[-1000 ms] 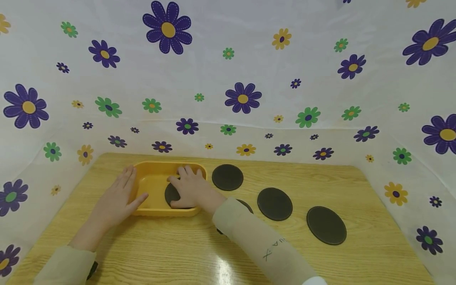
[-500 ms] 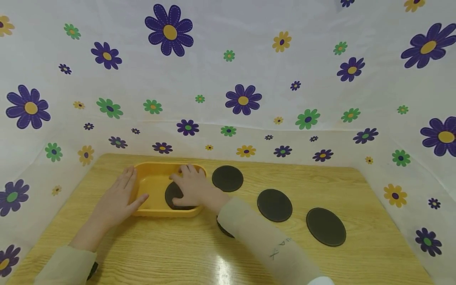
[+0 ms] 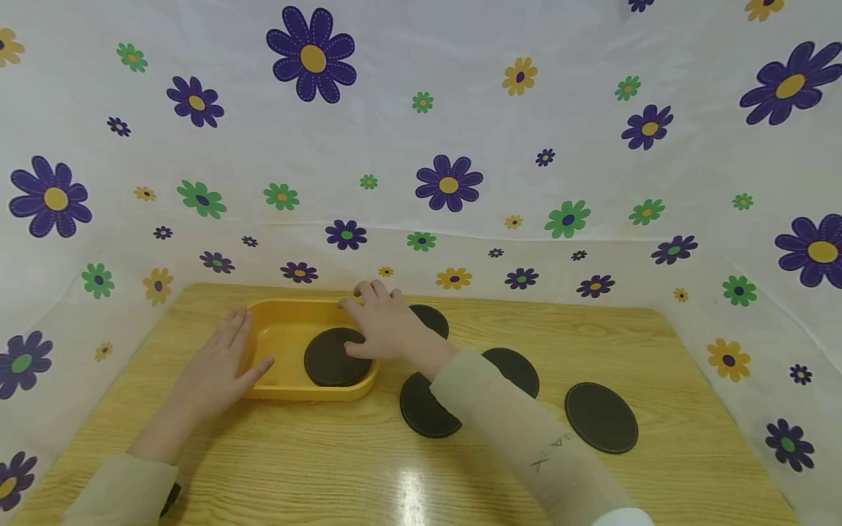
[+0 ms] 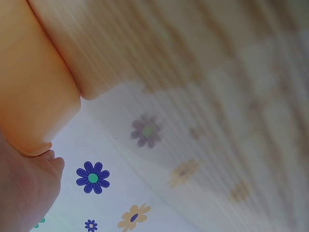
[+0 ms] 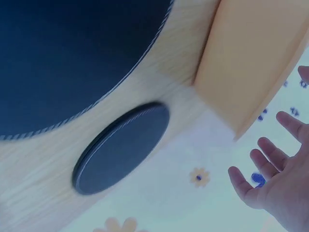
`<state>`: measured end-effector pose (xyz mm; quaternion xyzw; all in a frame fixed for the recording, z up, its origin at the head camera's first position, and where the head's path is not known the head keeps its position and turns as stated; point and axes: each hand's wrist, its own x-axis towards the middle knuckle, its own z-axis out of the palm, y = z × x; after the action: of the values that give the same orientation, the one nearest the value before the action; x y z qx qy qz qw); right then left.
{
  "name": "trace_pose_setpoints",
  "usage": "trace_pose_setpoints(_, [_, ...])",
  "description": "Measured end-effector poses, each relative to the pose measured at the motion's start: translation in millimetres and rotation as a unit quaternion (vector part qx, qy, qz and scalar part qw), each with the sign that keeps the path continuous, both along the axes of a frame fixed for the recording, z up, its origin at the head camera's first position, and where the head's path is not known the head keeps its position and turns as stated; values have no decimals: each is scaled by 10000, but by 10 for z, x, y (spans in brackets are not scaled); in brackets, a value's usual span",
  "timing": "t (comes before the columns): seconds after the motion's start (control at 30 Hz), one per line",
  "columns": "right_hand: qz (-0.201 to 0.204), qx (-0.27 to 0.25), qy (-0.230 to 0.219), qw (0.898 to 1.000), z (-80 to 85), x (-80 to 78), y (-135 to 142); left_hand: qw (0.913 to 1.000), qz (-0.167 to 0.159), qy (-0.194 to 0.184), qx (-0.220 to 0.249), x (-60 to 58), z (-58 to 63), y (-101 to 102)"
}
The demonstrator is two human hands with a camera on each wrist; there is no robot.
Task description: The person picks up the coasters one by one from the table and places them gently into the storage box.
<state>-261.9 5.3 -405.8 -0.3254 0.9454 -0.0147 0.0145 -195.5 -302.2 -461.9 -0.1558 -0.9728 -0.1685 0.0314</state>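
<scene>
A yellow plastic tray (image 3: 299,393) stands at the left of the table, with a round black coaster (image 3: 332,358) lying in its right part. My left hand (image 3: 213,369) rests against the tray's left side, fingers straight and the thumb out over the rim. In the left wrist view that hand (image 4: 34,188) touches the tray wall (image 4: 38,72). Above the tray's right rim is my right hand (image 3: 388,321), its fingers spread and holding nothing. The right wrist view shows the right hand (image 5: 285,179) with loosely bent fingers beside the tray wall (image 5: 251,63).
Right of the tray lie several more black coasters with stitched edges: one at the back (image 3: 430,320), one in front (image 3: 427,409) partly under the right sleeve, another (image 3: 513,369) partly covered, and one farther right (image 3: 601,418). A flowered white cloth (image 3: 487,263) encloses the wooden table.
My right hand has lifted off the coaster in the tray and moved right, over the rim, uncovering more of it. The left hand has stayed in place.
</scene>
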Motion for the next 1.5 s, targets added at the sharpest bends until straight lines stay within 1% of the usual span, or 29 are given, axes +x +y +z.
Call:
trace_pose_setpoints(0.17, [-220,-173,-82,9996,16,-82,158,10000,-2,38,-14,-3,8,-15])
trace_pose_setpoints(0.3, [-251,-178,-81,9995,32,-130,282,10000,4,47,-53,-6,13,-22])
trace_pose_setpoints(0.4, [-238,-186,-74,9995,15,-164,364,10000,17,42,-77,-5,20,-24])
trace_pose_setpoints(0.57, [-291,-216,-115,9993,-57,-209,474,10000,24,37,-68,2,38,-20])
trace_pose_setpoints(0.8, [-415,50,-122,9991,-166,-251,570,10000,2,68,-53,0,30,-29])
trace_pose_setpoints(1.1, [-651,227,-399,9968,-318,-252,649,9999,-13,117,-19,4,-12,-35])
trace_pose_setpoints(1.4, [-872,285,-553,9942,-451,-263,709,9999,-8,105,-17,8,-15,-18])
trace_pose_setpoints(1.5, [-935,210,-610,9935,-482,-278,719,10000,-22,85,1,8,-6,-15])
